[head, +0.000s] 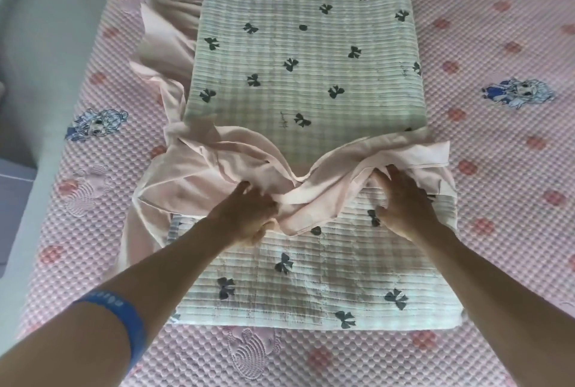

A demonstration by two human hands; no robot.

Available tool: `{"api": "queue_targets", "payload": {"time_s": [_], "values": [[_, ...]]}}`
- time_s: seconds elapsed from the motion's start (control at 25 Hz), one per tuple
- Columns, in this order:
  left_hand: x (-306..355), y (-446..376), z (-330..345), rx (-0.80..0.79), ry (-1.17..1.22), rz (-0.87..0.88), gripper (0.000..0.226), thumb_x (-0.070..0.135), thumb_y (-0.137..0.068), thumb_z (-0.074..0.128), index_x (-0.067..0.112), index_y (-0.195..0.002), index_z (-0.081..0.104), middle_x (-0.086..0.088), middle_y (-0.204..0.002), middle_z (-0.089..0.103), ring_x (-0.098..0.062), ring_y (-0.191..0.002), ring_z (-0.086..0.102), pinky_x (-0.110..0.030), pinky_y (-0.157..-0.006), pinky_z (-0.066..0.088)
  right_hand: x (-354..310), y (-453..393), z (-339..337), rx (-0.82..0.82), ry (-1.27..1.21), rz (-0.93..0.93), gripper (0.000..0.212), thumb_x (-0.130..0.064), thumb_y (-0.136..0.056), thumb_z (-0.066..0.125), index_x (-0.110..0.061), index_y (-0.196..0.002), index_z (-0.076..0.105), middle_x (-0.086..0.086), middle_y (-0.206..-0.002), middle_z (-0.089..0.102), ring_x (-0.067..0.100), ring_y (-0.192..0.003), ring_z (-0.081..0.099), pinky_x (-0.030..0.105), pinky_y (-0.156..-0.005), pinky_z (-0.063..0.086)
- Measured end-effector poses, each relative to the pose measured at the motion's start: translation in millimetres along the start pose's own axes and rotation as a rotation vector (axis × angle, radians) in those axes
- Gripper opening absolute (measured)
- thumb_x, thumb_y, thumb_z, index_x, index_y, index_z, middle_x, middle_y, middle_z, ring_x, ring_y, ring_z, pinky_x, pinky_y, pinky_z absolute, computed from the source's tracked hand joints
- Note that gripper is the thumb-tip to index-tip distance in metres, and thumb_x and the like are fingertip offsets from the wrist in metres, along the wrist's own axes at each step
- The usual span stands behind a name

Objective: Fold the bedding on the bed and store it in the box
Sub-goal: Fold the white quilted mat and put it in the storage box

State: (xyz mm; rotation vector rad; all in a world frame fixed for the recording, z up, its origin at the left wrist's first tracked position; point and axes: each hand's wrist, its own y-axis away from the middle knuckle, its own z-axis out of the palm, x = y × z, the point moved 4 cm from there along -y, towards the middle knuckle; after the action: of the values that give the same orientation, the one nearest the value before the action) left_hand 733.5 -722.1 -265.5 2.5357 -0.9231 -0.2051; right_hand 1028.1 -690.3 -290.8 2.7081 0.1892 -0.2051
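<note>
Fingers (241, 189) of left hand (245, 215) spread flat, pressing rumpled pale pink frill (199, 175) at fold line. Right hand (404, 203) likewise splayed, palm down on same frill, gripping nothing. Green-checked quilted blanket with dark bow print (298, 54) lies lengthwise on pink dotted textured bed cover (497, 153), near end doubled back toward person. Blue wristband (124, 315) on left forearm.
</note>
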Motion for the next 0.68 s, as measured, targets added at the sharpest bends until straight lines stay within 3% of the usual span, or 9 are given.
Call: {"api": "queue_targets", "payload": {"time_s": [0.08, 0.16, 0.2, 0.28, 0.36, 0.4, 0.52, 0.6, 0.68], "values": [[-29.1, -11.4, -8.0, 0.174, -0.042, -0.382, 0.041, 0.03, -0.085, 0.065, 0.016, -0.122, 0.055, -0.007, -0.127, 0.057, -0.034, -0.122, 0.05, -0.06, -0.113, 0.022, -0.1, -13.6, -5.7, 0.027, -0.013, -0.066, 0.084, -0.019, -0.079, 0.072, -0.026, -0.148, 0.024, 0.001, -0.153, 0.029, 0.031, -0.139, 0.033, 0.05, -0.107, 0.04], [-70.6, -8.2, -29.4, 0.295, 0.327, -0.982, 0.035, 0.027, -0.092, 0.055, 0.012, -0.123, 0.05, -0.015, -0.133, 0.05, -0.041, -0.129, 0.04, -0.064, -0.114, 0.013, 1.8, -26.3, -10.2, 0.068, -0.03, -0.076, 0.084, -0.024, -0.08, 0.072, -0.025, -0.148, 0.024, 0.001, -0.153, 0.031, 0.033, -0.136, 0.038, 0.051, -0.103, 0.043], [-77.7, -8.3, -38.7, 0.424, 0.477, -1.072, 0.03, 0.023, -0.093, 0.052, 0.011, -0.12, 0.047, -0.018, -0.13, 0.049, -0.042, -0.125, 0.042, -0.063, -0.112, 0.02, 3.7, -30.9, -12.0, 0.098, -0.035, -0.088, 0.081, -0.029, -0.082, 0.072, -0.025, -0.148, 0.026, 0.001, -0.154, 0.031, 0.033, -0.134, 0.041, 0.052, -0.101, 0.045], [-57.2, -19.8, -53.1, 0.72, 0.337, -0.698, 0.025, 0.01, -0.088, 0.057, 0.013, -0.11, 0.045, -0.02, -0.111, 0.057, -0.038, -0.101, 0.056, -0.056, -0.095, 0.044, 6.7, -32.3, -19.3, 0.153, -0.056, -0.137, 0.076, -0.036, -0.081, 0.074, -0.023, -0.144, 0.034, 0.004, -0.148, 0.041, 0.032, -0.126, 0.051, 0.049, -0.093, 0.05], [-1.5, -20.3, -43.5, 0.709, 0.132, -0.099, 0.027, 0.002, -0.08, 0.06, 0.014, -0.103, 0.052, -0.011, -0.095, 0.064, -0.029, -0.089, 0.061, -0.049, -0.093, 0.048, 14.7, -24.3, -25.5, 0.298, -0.024, -0.141, 0.073, -0.033, -0.075, 0.082, -0.017, -0.133, 0.04, 0.014, -0.126, 0.055, 0.035, -0.104, 0.061, 0.046, -0.077, 0.054], [8.4, -18.7, -34.3, 0.691, 0.037, -0.028, 0.028, 0.001, -0.076, 0.062, 0.014, -0.101, 0.057, -0.007, -0.094, 0.064, -0.027, -0.089, 0.061, -0.047, -0.097, 0.045, 19.8, -19.9, -26.3, 0.351, 0.028, -0.136, 0.069, -0.032, -0.075, 0.083, -0.014, -0.127, 0.042, 0.015, -0.115, 0.057, 0.035, -0.094, 0.061, 0.046, -0.072, 0.053], [-21.6, -29.3, -18.8, 0.456, 0.03, -0.369, 0.047, 0.006, -0.069, 0.072, 0.013, -0.113, 0.058, -0.009, -0.118, 0.059, -0.033, -0.109, 0.056, -0.048, -0.1, 0.034, 33.5, -17.4, -14.1, 0.178, 0.149, -0.194, 0.062, -0.055, -0.077, 0.072, -0.021, -0.122, 0.048, 0.006, -0.136, 0.048, 0.031, -0.112, 0.055, 0.049, -0.086, 0.048], [-40.1, -34.1, -4.3, 0.049, 0.068, -0.46, 0.083, 0.024, -0.071, 0.074, 0.021, -0.144, 0.033, -0.007, -0.151, 0.031, -0.033, -0.14, 0.029, -0.061, -0.113, 0.01, 36.3, -20.9, -9.1, -0.023, 0.148, -0.184, 0.086, -0.065, -0.07, 0.07, -0.026, -0.138, 0.037, 0.0, -0.151, 0.039, 0.029, -0.125, 0.051, 0.051, -0.095, 0.043], [-45.7, -41.3, 0.6, -0.114, 0.068, -0.478, 0.1, 0.035, -0.07, 0.076, 0.025, -0.149, 0.018, -0.004, -0.15, 0.033, -0.03, -0.142, 0.028, -0.064, -0.114, 0.001, 34.4, -27.6, -8.8, -0.137, 0.128, -0.111, 0.111, -0.061, -0.066, 0.077, -0.024, -0.151, 0.017, 0.001, -0.145, 0.048, 0.027, -0.121, 0.056, 0.049, -0.096, 0.043]]}}
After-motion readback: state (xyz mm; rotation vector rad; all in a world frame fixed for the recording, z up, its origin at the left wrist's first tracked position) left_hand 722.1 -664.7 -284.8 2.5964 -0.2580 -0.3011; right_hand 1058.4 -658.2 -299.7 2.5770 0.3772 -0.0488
